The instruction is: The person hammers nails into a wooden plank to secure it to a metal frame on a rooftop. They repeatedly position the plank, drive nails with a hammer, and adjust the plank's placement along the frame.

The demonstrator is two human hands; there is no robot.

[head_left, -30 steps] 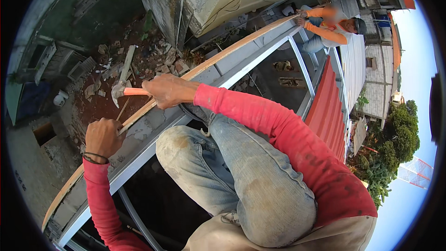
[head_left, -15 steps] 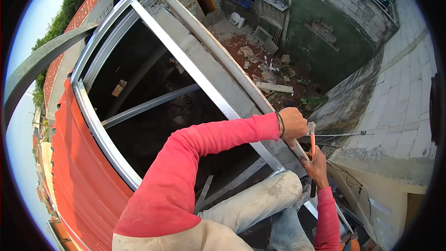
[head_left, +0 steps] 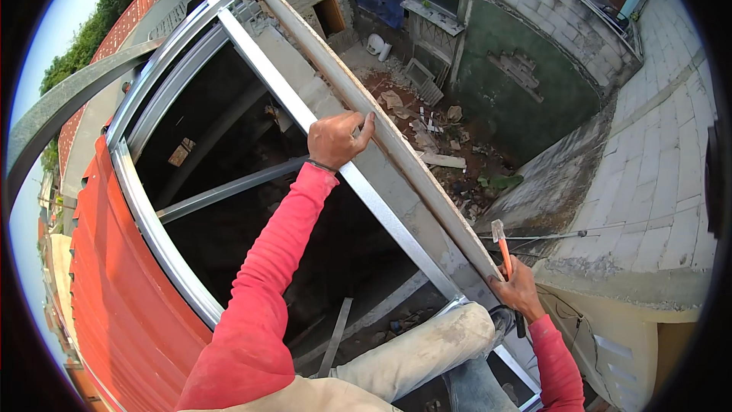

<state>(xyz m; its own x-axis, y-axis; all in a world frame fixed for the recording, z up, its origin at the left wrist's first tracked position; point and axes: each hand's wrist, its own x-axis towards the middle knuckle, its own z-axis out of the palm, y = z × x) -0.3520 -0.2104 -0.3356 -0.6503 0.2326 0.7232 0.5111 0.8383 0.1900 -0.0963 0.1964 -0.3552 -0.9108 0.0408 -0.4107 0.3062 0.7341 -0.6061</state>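
Observation:
My left hand, in the middle, has its fingers curled at the near edge of a long pale wooden board. My right hand, lower right, is closed around the orange handle of a hammer, beside the board's lower end. The board runs along a grey concrete ledge, next to a silver metal frame over a dark opening. My bent knee in dusty jeans is at the frame's lower corner.
Red corrugated roofing lies left, below a curved steel beam. Beyond the board is a drop to a rubble-strewn yard with a green wall. A grey block wall rises at right, with loose cables below it.
The view has swung round along the board. In the last half second my left hand has moved up and leftward along it, away from the hammer, which stays in my right hand.

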